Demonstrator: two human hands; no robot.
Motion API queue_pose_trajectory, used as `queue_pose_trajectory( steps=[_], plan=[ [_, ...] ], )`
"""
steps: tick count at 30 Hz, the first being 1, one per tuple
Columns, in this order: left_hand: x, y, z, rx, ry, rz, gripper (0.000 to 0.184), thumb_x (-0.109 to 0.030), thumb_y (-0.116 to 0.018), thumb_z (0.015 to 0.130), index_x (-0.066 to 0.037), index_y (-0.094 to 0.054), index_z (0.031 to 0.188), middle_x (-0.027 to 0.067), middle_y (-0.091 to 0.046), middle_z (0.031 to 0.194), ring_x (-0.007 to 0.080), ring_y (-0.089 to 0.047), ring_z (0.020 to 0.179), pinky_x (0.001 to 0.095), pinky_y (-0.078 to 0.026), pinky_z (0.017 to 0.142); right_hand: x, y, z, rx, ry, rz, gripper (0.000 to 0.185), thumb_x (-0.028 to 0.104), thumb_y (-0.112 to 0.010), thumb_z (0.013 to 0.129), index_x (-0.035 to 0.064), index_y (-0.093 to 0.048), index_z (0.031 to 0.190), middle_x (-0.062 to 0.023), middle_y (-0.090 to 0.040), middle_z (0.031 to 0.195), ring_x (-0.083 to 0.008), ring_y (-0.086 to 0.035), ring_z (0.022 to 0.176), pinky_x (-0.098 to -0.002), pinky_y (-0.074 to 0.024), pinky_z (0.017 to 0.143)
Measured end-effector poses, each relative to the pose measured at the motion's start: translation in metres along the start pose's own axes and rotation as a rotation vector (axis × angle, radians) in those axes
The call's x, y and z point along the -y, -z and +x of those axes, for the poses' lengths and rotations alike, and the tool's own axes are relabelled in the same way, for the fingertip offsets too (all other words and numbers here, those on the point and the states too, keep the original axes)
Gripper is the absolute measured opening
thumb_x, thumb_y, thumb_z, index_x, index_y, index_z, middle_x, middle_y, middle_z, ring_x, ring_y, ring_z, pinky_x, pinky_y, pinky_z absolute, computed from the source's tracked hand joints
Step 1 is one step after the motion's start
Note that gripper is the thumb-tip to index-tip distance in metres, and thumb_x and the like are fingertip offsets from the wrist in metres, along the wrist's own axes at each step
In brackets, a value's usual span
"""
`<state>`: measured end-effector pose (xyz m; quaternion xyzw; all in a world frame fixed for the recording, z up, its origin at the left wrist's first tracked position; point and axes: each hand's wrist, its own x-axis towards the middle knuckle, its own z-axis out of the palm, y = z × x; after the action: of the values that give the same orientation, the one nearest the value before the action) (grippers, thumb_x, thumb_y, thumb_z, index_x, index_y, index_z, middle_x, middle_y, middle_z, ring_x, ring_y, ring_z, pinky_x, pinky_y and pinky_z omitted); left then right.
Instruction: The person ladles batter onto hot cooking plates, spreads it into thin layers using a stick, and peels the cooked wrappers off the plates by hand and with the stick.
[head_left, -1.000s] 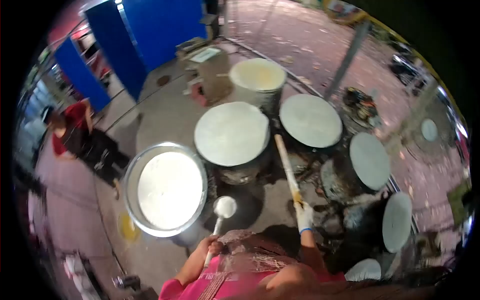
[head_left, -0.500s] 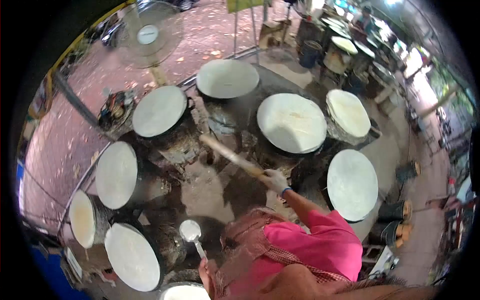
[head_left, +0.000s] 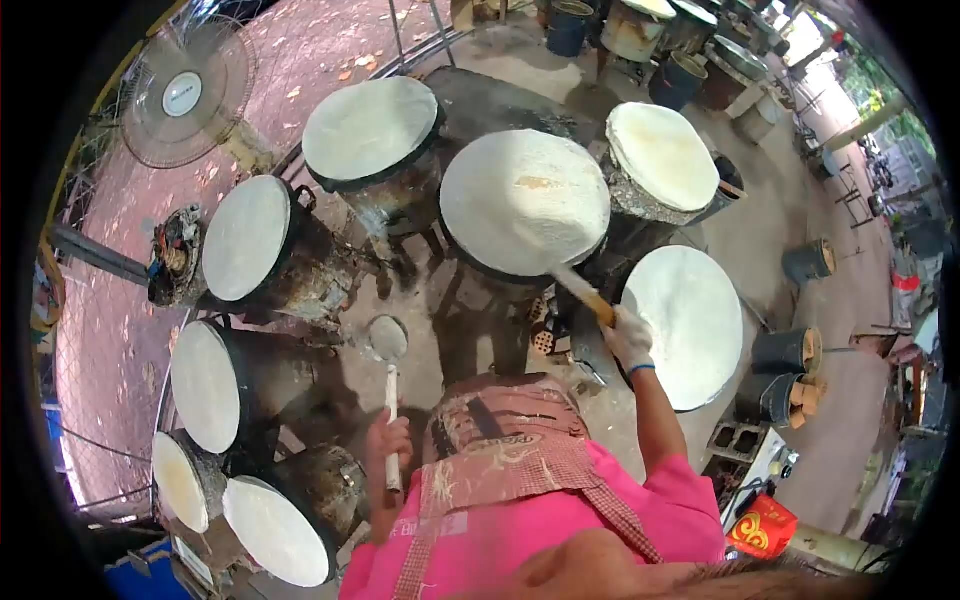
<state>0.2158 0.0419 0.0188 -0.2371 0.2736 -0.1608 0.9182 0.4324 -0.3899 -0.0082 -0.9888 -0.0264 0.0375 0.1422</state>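
Observation:
My left hand (head_left: 388, 440) is closed round the pale handle of a ladle (head_left: 388, 338), whose round bowl points away from me. My gloved right hand (head_left: 628, 338) grips a long, flat wooden spatula (head_left: 583, 294). The spatula's far end meets the near edge of a large round pan coated with white stuff (head_left: 525, 195); whether it touches the coating I cannot tell. A brownish patch marks that coating. Beneath and beside my right hand lies another white-coated pan (head_left: 690, 330).
More white-coated pans stand in a ring on drum-like stoves, among them one at left (head_left: 247, 238) and one at back right (head_left: 662, 155). A fan (head_left: 182, 94) stands at the back left. Dark buckets (head_left: 782, 395) and a concrete block (head_left: 738, 440) sit at right.
The view has shifted. My right hand has moved right and swung the spatula to the white-coated pan's near edge. My left hand has raised the ladle farther forward.

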Motion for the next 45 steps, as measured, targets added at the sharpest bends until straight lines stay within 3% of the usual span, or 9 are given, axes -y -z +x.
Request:
queue_pose_trajectory(
  steps=[4,11,13,14,18,29,34,39,45],
  plan=[
    [-0.007,-0.008,-0.008,0.037,-0.019,0.054,0.039,-0.024,-0.037,0.095,-0.005,-0.038,0.13,0.0007,-0.034,0.059,0.0086,-0.033,0.041,0.0239,-0.032,0.033,0.027,0.027,0.024,0.122,-0.132,0.095,0.041,0.039,-0.063,0.075,0.0057,-0.06,0.099,-0.0189,-0.063,0.087,-0.0338,-0.061,0.084,-0.0407,-0.0458,0.074],
    [-0.003,-0.034,-0.012,-0.3,-0.166,0.229,0.032,-0.028,-0.047,0.091,-0.01,-0.039,0.065,-0.0021,-0.032,0.05,0.0086,-0.026,0.034,0.0222,-0.028,0.031,-0.002,0.039,-0.038,-0.167,-0.666,0.328,0.048,0.036,-0.054,0.082,0.002,-0.054,0.116,-0.0259,-0.058,0.106,-0.0361,-0.056,0.101,-0.0377,-0.0425,0.087],
    [-0.011,-0.027,-0.002,-0.251,-0.309,0.189,0.015,-0.02,-0.047,0.092,-0.005,-0.05,0.092,-0.0035,-0.032,0.054,0.0042,-0.025,0.036,0.0183,-0.026,0.03,-0.009,0.031,-0.065,-0.183,-0.58,0.172,0.049,0.039,-0.055,0.081,0.0064,-0.054,0.117,-0.0228,-0.061,0.094,-0.0367,-0.06,0.087,-0.0407,-0.0458,0.076],
    [-0.014,-0.04,0.002,-0.337,-0.171,0.448,0.034,-0.029,-0.045,0.092,-0.014,-0.036,0.063,-0.0057,-0.028,0.047,0.003,-0.026,0.033,0.0192,-0.024,0.029,-0.013,0.026,-0.082,-0.187,-0.535,0.101,0.049,0.041,-0.055,0.081,0.0087,-0.054,0.117,-0.0213,-0.063,0.088,-0.037,-0.061,0.081,-0.0422,-0.0475,0.071],
    [-0.015,-0.048,0.027,-0.202,-0.149,0.099,0.028,-0.024,-0.039,0.095,-0.004,-0.047,0.113,-0.002,-0.031,0.057,0.0062,-0.03,0.041,0.0203,-0.027,0.032,-0.023,0.022,-0.135,-0.087,-0.18,-0.221,0.041,0.034,-0.064,0.077,0.0069,-0.059,0.107,-0.0145,-0.063,0.075,-0.031,-0.061,0.06,-0.0417,-0.0481,0.055],
    [-0.004,-0.025,0.001,-0.085,-0.156,0.058,0.035,-0.019,-0.038,0.095,-0.005,-0.039,0.127,-0.0003,-0.031,0.057,0.0067,-0.03,0.04,0.0208,-0.031,0.033,0.037,-0.017,0.053,-0.042,0.551,-0.283,0.04,0.024,-0.065,0.068,0.0069,-0.056,0.103,-0.0086,-0.059,0.077,-0.0257,-0.059,0.07,-0.0404,-0.0446,0.062],
    [-0.001,-0.022,-0.046,-0.18,-0.384,0.165,0.018,-0.019,-0.041,0.094,-0.006,-0.044,0.106,-0.0027,-0.03,0.057,0.0043,-0.029,0.04,0.0185,-0.028,0.033,0.079,-0.009,0.146,0.098,0.94,-0.417,0.035,0.024,-0.056,0.076,0.0163,-0.056,0.111,-0.0087,-0.053,0.113,-0.03,-0.06,0.075,-0.0392,-0.0469,0.069],
    [-0.02,-0.007,-0.073,-0.202,-0.398,-0.119,0.036,-0.025,-0.045,0.092,-0.015,-0.031,0.06,-0.0039,-0.031,0.052,0.0057,-0.025,0.036,0.0199,-0.024,0.03,0.094,-0.007,0.184,0.379,0.974,-0.709,0.024,0.019,-0.054,0.076,0.0114,-0.058,0.099,-0.0075,-0.059,0.101,-0.0286,-0.063,0.076,-0.0413,-0.049,0.062],
    [-0.046,0.014,-0.075,-0.172,-0.543,0.001,0.023,-0.018,-0.043,0.094,-0.009,-0.049,0.114,-0.0017,-0.034,0.058,0.0057,-0.029,0.04,0.0194,-0.027,0.034,0.129,0.043,0.272,0.154,0.811,-0.418,0.019,0.019,-0.052,0.077,0.0078,-0.063,0.088,-0.0163,-0.062,0.083,-0.0309,-0.063,0.075,-0.0428,-0.0499,0.066]
  ],
)
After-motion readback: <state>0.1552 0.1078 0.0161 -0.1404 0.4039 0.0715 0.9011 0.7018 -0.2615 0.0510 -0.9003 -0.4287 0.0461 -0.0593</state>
